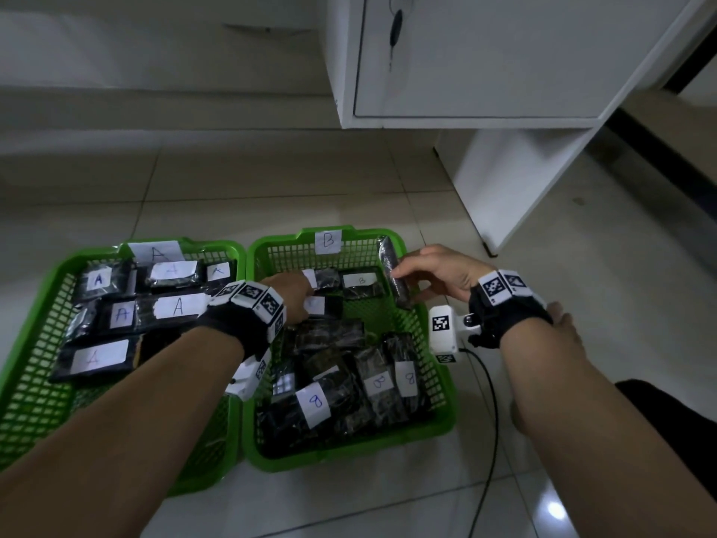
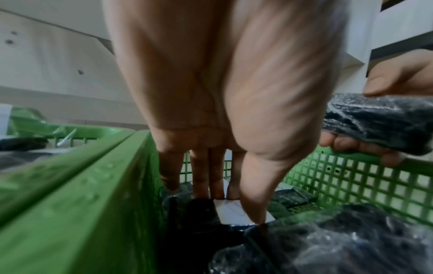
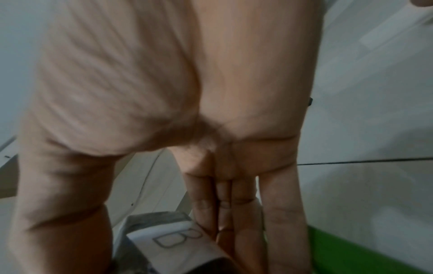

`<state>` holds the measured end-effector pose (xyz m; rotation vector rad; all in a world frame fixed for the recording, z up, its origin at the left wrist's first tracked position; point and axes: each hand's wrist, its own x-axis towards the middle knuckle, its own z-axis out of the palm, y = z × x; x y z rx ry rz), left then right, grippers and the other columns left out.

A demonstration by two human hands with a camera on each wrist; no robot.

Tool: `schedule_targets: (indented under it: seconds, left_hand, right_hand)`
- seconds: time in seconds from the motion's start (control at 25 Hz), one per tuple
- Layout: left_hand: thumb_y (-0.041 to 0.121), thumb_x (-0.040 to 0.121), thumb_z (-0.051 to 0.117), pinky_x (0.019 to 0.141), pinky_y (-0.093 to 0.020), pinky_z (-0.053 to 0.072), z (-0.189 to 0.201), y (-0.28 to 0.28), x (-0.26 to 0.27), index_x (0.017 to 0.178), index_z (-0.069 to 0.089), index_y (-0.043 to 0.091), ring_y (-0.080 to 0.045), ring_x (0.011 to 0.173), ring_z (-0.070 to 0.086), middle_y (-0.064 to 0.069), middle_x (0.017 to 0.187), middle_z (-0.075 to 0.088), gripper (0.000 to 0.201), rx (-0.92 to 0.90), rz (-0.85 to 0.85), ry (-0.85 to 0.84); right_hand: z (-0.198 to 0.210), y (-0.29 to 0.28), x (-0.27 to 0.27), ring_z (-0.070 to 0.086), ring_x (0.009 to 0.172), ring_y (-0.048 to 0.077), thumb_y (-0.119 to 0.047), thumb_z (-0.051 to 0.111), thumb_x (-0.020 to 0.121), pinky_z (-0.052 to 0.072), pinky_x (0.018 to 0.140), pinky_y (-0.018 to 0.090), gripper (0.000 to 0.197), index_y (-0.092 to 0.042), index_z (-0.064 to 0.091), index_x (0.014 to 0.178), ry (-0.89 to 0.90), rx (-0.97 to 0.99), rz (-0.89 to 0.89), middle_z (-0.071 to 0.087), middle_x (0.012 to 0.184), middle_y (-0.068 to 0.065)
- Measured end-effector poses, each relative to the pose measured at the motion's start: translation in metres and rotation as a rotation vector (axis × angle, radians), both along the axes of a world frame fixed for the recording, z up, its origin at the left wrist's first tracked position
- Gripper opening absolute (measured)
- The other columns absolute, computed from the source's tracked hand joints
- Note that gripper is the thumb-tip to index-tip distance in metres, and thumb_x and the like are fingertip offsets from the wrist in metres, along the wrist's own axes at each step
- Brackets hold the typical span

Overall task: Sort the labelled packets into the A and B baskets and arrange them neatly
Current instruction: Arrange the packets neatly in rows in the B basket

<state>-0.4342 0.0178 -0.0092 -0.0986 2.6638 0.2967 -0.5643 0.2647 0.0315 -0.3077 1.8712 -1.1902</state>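
Two green baskets are set side by side on the tiled floor [image 1: 543, 266], walls touching. The A basket [image 1: 35, 382] is on the left, the B basket [image 1: 438, 429] on the right; each carries a paper letter tag on its far rim.

A basket: dark wrapped packets with white "A" labels are laid flat in rough rows, e.g. one at the near left [image 1: 93, 359].

B basket: "B"-labelled packets are piled loosely at the near end [image 1: 349, 386], some overlapping and tilted. A few more are laid flat near the far wall, one with a visible B label [image 1: 361, 285].

Left hand [image 1: 291, 297]: reached across into the far left part of the B basket. Fingers [image 2: 199, 174] are extended downward, tips touching a packet with a white label [image 2: 234, 209]; the thumb is set on the label's near edge. Whether the packet is actually pinched cannot be told.

Right hand [image 1: 434, 273]: a dark packet [image 1: 394, 271] is held at the far right corner of the B basket, standing on edge along the right wall. It is pinched between thumb on one side and fingers on the other; in the right wrist view a B label [image 3: 178, 239] is seen on it next to the fingers [image 3: 281, 213].

A white cabinet [image 1: 485, 64] stands beyond the baskets. A black cable [image 1: 492, 421] is run across the floor right of the B basket.
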Motion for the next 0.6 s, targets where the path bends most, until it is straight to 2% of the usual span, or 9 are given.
schedule_targets:
  seconds: [0.04,0.12,0.24,0.28,0.36,0.48,0.6]
  left_hand:
    - [0.026,0.095,0.055,0.092,-0.033,0.048,0.003,0.002,0.002,0.121,0.063,0.01,-0.03,0.113,0.058,-0.009,0.124,0.058,0.032,0.013,0.018,0.041]
    - [0.019,0.092,0.056,0.088,-0.034,0.05,0.01,0.009,0.006,0.116,0.064,0.013,-0.029,0.109,0.059,-0.008,0.117,0.058,0.026,0.004,0.049,0.096]
    - [0.012,0.088,0.053,0.071,-0.034,0.052,0.016,0.024,0.012,0.096,0.067,0.007,-0.025,0.087,0.062,-0.011,0.099,0.063,0.017,-0.048,0.041,-0.087]
    - [0.013,0.088,0.052,0.066,-0.032,0.05,0.016,0.026,0.014,0.097,0.068,0.005,-0.025,0.085,0.062,-0.012,0.098,0.065,0.02,-0.049,0.039,-0.14]
    - [0.017,0.09,0.049,0.069,-0.031,0.048,0.017,0.025,0.019,0.107,0.067,0.004,-0.025,0.092,0.063,-0.014,0.107,0.065,0.028,-0.025,0.053,-0.198]
    - [0.02,0.093,0.048,0.083,-0.035,0.051,0.017,0.019,0.022,0.114,0.067,0.003,-0.025,0.097,0.06,-0.015,0.121,0.063,0.034,-0.008,0.075,-0.209]
    - [0.018,0.092,0.048,0.085,-0.034,0.051,0.02,0.02,0.026,0.104,0.066,0.003,-0.024,0.095,0.058,-0.015,0.119,0.064,0.027,0.001,0.066,-0.193]
  right_hand:
    - [0.0,0.0,0.001,0.067,0.086,0.024,-0.021,0.081,0.08,0.058,0.087,0.044,0.036,0.002,0.071,0.106,0.025,0.004,0.009,0.071,0.094,0.014]
    - [-0.001,-0.002,0.006,0.073,0.088,0.023,-0.03,0.09,0.07,0.061,0.084,0.042,0.049,-0.002,0.073,0.106,0.115,0.054,0.03,0.076,0.097,0.01]
    - [-0.003,-0.008,0.016,0.077,0.084,0.018,-0.03,0.095,0.064,0.063,0.07,0.032,0.052,-0.005,0.071,0.104,0.273,0.122,0.033,0.078,0.096,0.006]
    - [-0.005,-0.01,0.019,0.077,0.081,0.017,-0.03,0.095,0.063,0.063,0.067,0.031,0.052,-0.005,0.072,0.102,0.317,0.127,0.019,0.078,0.094,0.005]
    - [-0.009,-0.011,0.024,0.077,0.078,0.017,-0.033,0.097,0.06,0.064,0.065,0.032,0.055,-0.004,0.073,0.099,0.372,0.116,-0.03,0.079,0.091,0.005]
    - [-0.015,-0.007,0.024,0.077,0.079,0.018,-0.036,0.097,0.059,0.064,0.069,0.035,0.056,-0.004,0.074,0.098,0.367,0.103,-0.095,0.079,0.089,0.004]
    - [-0.015,-0.008,0.026,0.075,0.073,0.014,-0.039,0.096,0.061,0.063,0.066,0.032,0.052,-0.006,0.074,0.095,0.394,0.101,-0.091,0.079,0.086,0.003]
